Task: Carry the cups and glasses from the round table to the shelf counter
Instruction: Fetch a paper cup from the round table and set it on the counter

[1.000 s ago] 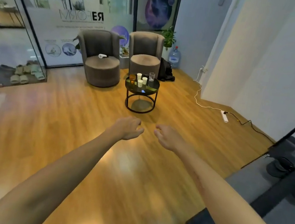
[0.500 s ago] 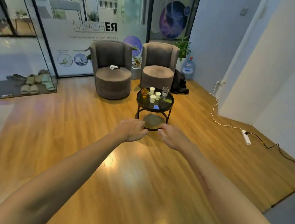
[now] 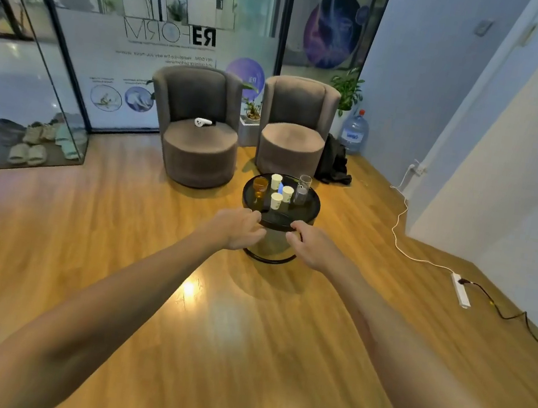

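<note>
Paper cups (image 3: 276, 200) + glasses (image 3: 302, 189) on round table (image 3: 312, 206), beyond both hands' fingers (image 3: 253, 217); loosely curled, empty.

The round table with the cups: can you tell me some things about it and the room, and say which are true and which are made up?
1. Three white paper cups stand on the round table. True.
2. The left hand holds a cup. False: both it and the right hand hold nothing, fingers loosely curled.
3. An amber glass stands at the table's left side. True.
4. The tall clear glass lies tipped over. False: it stands upright at the table's right side.
5. A white controller lies on the left armchair. True.
6. The water jug is on the table. False: it stands on the floor in the corner.
</note>
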